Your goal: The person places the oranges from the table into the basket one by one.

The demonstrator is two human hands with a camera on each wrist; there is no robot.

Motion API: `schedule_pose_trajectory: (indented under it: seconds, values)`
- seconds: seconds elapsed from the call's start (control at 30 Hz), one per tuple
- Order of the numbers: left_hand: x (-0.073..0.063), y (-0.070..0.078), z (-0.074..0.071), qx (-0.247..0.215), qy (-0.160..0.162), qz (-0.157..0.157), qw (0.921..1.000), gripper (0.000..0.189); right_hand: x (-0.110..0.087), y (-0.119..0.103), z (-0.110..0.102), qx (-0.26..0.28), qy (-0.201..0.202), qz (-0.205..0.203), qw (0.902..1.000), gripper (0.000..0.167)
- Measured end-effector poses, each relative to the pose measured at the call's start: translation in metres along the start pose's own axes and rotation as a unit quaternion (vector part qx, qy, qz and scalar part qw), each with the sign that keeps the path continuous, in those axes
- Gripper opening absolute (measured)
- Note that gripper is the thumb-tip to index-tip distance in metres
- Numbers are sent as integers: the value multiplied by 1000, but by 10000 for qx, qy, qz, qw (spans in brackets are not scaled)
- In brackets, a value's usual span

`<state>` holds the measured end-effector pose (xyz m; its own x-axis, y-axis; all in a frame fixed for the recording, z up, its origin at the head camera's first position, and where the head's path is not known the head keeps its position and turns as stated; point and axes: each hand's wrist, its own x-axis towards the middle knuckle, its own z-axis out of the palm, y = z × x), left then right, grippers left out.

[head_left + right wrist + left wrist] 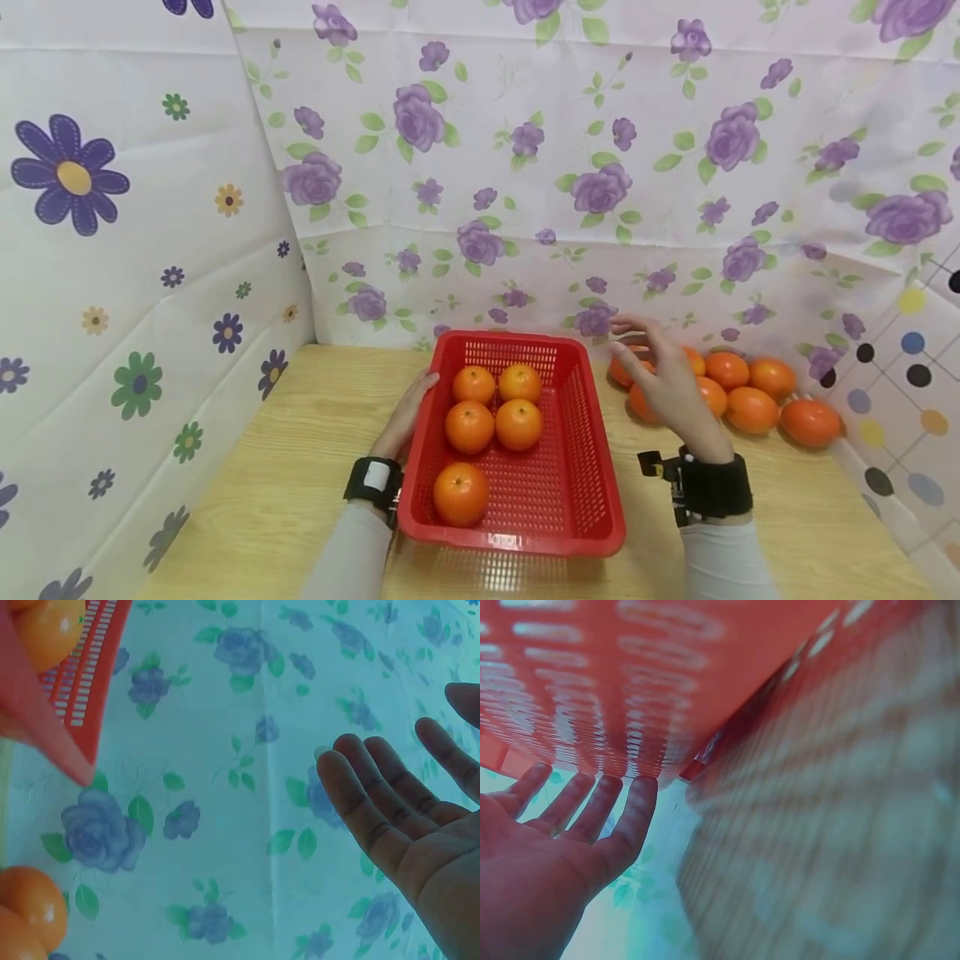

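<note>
L hand (407, 410): fingers straight, touching red bskt (555, 492) L side | R hand (667, 385): empty, raised nr oranges (752, 410), fingers loose/apart

Along the far edge of the pale, wood-grained desk (277, 492) hangs a creased white sheet (517, 196), rose-printed in purple and green. A daisy-patterned covering (191, 242) rises beside the left edge, a dotted covering (896, 400) beside the right. The light looks soft and even.
</note>
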<state>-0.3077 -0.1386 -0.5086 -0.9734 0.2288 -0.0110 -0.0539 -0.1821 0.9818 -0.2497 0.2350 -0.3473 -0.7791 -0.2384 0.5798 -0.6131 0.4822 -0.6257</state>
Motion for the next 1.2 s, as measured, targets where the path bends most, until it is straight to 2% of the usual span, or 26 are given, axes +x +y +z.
schedule_pose_trajectory:
  seconds: [0.43,0.63,0.8,1.0,1.2]
  values:
    - [-3,-1,0,100,5,-28,9999,61,-20,27,-22,-457,695,435,9956,39]
    - [-3,0,0,-10,41,-70,10000,62,-22,44,-29,-720,808,569,9925,40]
    - [-2,-1,0,-11,64,-32,10000,64,-25,61,-33,-847,830,798,9897,44]
    - [0,-2,0,-101,-51,-9,9999,59,-29,82,-34,-1042,796,1054,9857,48]
    - [-2,0,0,-104,-27,68,9999,61,-31,98,-28,-1366,471,1508,9780,54]
